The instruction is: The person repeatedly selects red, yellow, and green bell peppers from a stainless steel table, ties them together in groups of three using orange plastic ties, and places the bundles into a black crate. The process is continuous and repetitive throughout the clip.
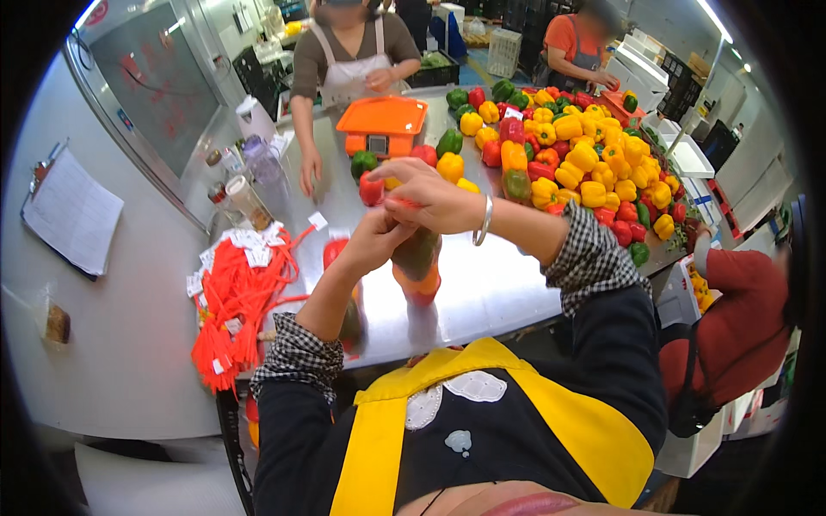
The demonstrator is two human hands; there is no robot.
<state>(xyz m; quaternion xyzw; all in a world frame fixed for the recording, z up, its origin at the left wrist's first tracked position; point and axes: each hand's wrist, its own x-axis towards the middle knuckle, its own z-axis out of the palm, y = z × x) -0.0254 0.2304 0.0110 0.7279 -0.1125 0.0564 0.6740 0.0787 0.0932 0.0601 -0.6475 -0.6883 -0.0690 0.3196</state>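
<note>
My left hand [382, 237] and my right hand [427, 195] meet at the top of an upright stack of bell peppers [416, 264], green above orange and red. Their fingers close together on its upper end, perhaps on netting; blur hides the exact grip. Left of the stack, my left forearm partly covers a red pepper [334, 250] and a dark green one near the edge. Red mesh net bags with white tags [242, 303] lie heaped at the left. Beyond my hands stand an orange weighing scale [382, 122] and loose peppers, among them a yellow one [450, 167].
A large pile of bell peppers [584, 158] covers the right of the metal table [490, 277]. Bottles and a jug [261, 161] stand at the left by the wall. A co-worker's hand [311, 169] rests near the scale; other people work at the far right and right side.
</note>
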